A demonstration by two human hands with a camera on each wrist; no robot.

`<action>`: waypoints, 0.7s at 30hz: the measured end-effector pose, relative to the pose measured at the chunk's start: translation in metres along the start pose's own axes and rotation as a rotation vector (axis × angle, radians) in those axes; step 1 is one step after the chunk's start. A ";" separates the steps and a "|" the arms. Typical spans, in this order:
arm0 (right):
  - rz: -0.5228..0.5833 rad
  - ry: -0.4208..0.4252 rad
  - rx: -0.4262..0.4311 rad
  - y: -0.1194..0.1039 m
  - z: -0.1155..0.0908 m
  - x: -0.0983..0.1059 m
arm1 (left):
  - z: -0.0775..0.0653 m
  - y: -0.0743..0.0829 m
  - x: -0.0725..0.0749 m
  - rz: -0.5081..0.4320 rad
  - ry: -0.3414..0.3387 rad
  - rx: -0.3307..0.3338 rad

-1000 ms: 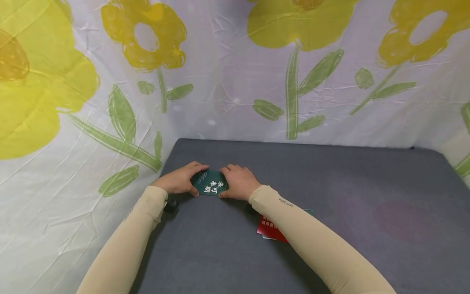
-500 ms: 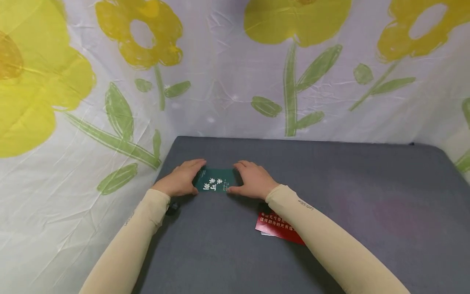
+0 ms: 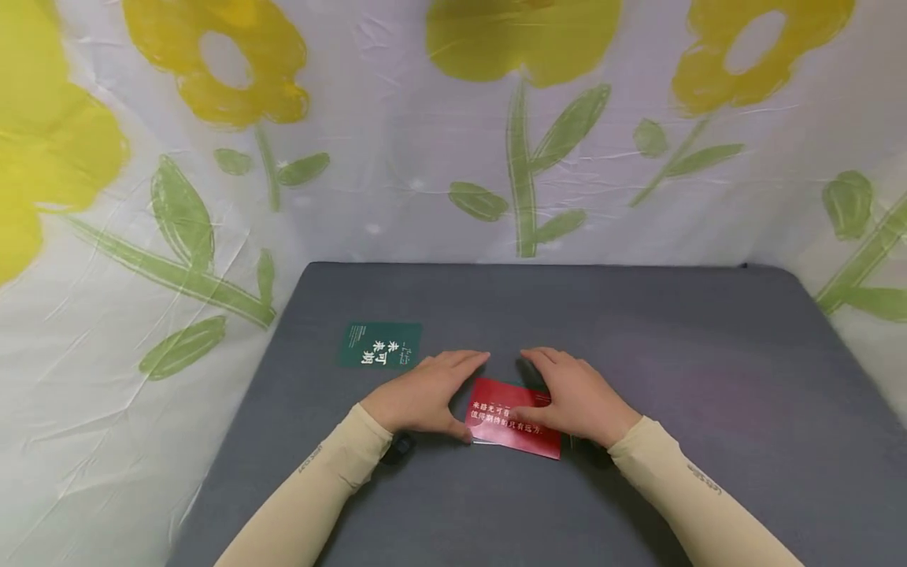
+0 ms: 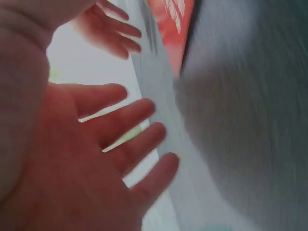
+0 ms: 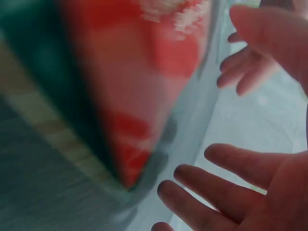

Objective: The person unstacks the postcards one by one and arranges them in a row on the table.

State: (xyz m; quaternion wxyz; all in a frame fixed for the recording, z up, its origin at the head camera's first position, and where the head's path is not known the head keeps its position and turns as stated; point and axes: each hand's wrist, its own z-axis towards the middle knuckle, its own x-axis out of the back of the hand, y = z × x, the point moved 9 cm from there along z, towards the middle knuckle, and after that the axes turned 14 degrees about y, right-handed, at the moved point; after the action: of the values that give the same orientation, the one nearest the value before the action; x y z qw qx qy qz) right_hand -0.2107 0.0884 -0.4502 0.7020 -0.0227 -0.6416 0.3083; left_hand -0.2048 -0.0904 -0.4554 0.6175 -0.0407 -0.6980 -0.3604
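Note:
On the grey table a red card (image 3: 496, 431) with white writing lies on top of other cards. A dark green card (image 5: 43, 57) and a pale-striped edge (image 5: 65, 144) show beneath it in the right wrist view. My left hand (image 3: 423, 395) is at the stack's left side, fingers spread and thumb near the red card's corner. Over the right side reaches my right hand (image 3: 583, 400), its thumb above the red card and its fingers extended. Neither hand grips anything; whether the thumbs touch the card, I cannot tell. A separate green card (image 3: 375, 335) with white writing lies flat behind my left hand.
The grey cloth-covered table (image 3: 673, 354) extends to the right and toward the front. Behind and beside it hangs a white curtain (image 3: 397, 173) printed with yellow flowers. Each forearm wears a beige sleeve (image 3: 312, 480).
Both hands have left the green card, which now lies flat alone. They have moved right and nearer to the red card's stack. The head view has turned slightly right.

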 end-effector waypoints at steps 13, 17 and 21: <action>0.018 0.031 0.029 -0.001 -0.039 0.002 | -0.001 0.015 -0.015 0.088 0.011 0.008; -0.004 0.049 0.042 -0.001 -0.043 0.003 | 0.000 0.020 -0.019 0.099 0.008 -0.003; -0.006 0.070 0.048 0.000 -0.046 0.004 | 0.000 0.022 -0.022 0.108 0.001 -0.001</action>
State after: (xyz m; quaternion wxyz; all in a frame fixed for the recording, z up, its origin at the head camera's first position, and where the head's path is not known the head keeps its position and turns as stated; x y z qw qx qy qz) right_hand -0.1691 0.1068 -0.4545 0.7254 -0.0149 -0.6090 0.3204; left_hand -0.1889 -0.0660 -0.4649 0.6361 -0.0785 -0.6944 -0.3271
